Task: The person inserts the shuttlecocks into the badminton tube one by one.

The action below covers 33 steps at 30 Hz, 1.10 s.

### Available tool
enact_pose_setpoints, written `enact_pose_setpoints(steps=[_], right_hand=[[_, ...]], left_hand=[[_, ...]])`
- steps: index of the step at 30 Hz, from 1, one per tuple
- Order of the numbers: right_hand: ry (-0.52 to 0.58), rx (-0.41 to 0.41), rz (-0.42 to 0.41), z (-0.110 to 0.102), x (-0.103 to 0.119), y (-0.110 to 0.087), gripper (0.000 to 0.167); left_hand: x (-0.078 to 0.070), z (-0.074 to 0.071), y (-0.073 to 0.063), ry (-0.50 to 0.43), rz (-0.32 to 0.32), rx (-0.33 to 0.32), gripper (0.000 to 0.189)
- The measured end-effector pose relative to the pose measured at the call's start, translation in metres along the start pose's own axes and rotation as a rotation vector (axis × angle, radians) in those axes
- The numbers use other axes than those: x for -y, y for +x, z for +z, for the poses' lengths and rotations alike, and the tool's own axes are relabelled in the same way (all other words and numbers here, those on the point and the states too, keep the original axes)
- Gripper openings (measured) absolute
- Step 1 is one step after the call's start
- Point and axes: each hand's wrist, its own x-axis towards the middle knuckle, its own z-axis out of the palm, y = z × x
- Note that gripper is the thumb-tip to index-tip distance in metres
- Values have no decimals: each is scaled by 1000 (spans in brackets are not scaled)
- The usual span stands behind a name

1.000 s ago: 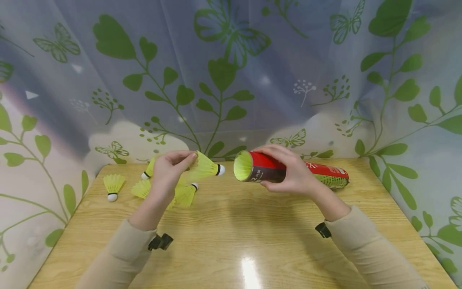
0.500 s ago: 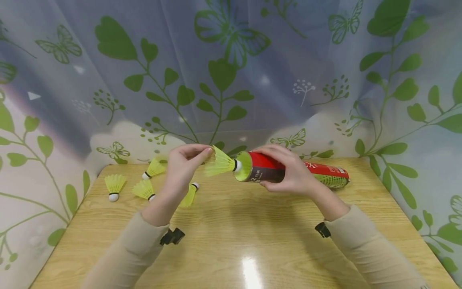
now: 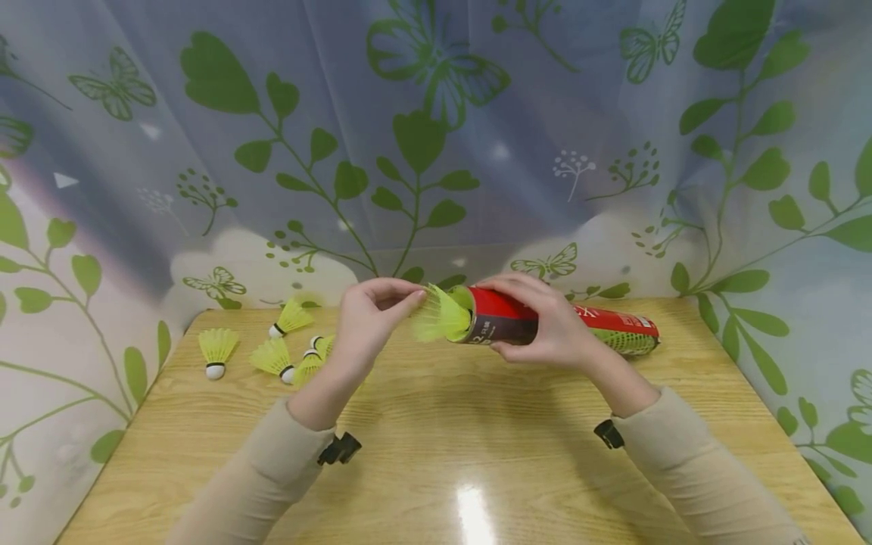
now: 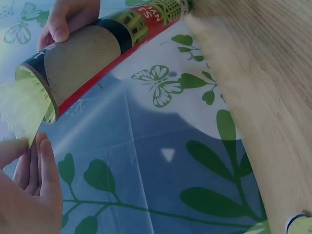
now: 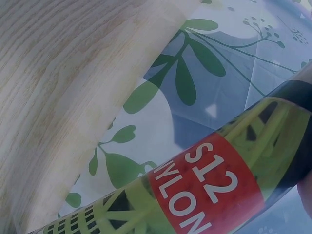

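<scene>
My left hand (image 3: 371,322) pinches the feathered skirt edge of a yellow shuttlecock (image 3: 441,314) between thumb and fingers. The shuttlecock's cork end is hidden inside the mouth of a red, black and green tube (image 3: 500,314), while its skirt still sticks out. Around the tube's middle, my right hand (image 3: 555,318) keeps a grip, with the mouth facing left. The left wrist view shows the pale skirt (image 4: 24,109) entering the open end. In the right wrist view the tube's printed side (image 5: 209,185) fills the lower part.
Several yellow shuttlecocks lie at the left of the wooden table (image 3: 436,454), among them one at the far left (image 3: 216,352) and one near the back edge (image 3: 291,318). A patterned curtain (image 3: 436,189) hangs behind the table.
My left hand has moved right, carrying the shuttlecock from beside the tube to its mouth, where the cork end has gone in. The right hand and tube have stayed in place.
</scene>
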Motion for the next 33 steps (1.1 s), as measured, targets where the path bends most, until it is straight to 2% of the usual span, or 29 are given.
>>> enact_pose_setpoints(steps=[7, 11, 13, 17, 23, 27, 33], right_hand=[[16, 4, -7, 0, 0, 0, 73], [19, 7, -5, 1, 0, 0, 73], [19, 7, -10, 2, -1, 0, 73], [20, 7, -21, 2, -1, 0, 73], [16, 1, -22, 2, -2, -1, 73], [22, -3, -29, 2, -1, -2, 73], [31, -6, -42, 1, -1, -2, 74]], left_hand=[[-2, 1, -3, 187, 163, 59, 9], [-2, 1, -3, 246, 208, 67, 8], [-3, 1, -2, 246, 200, 72, 8], [-5, 3, 0, 218, 136, 79, 8], [-6, 9, 4, 103, 27, 89, 10], [-5, 15, 5, 31, -1, 79, 11], [-2, 21, 9, 6, -13, 75, 12]])
